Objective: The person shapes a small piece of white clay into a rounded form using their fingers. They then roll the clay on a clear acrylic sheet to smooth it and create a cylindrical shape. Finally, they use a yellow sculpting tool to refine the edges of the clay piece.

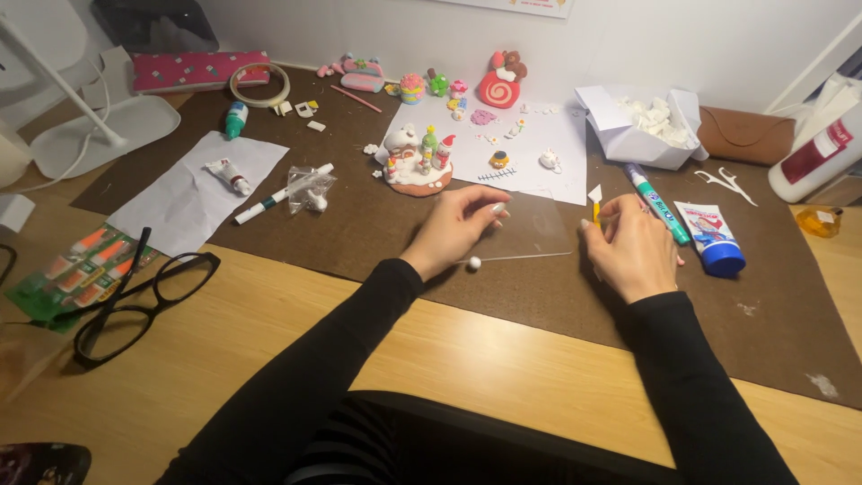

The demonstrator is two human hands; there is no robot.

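Black glasses (144, 305), glue tube (714, 238), tape roll (260, 85), misc. clay figs (417, 162)

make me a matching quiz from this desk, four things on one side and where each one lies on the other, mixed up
Things:
1. black glasses
2. tape ring
3. blue-capped tube
4. ball-tipped stick

Places:
A. far side of the mat, beside the pink pencil case
B. on the brown mat, between the left hand and the right hand
C. on the bare wooden desk, left of the mat
D. just right of the right hand

Pairs: 1-C, 2-A, 3-D, 4-B
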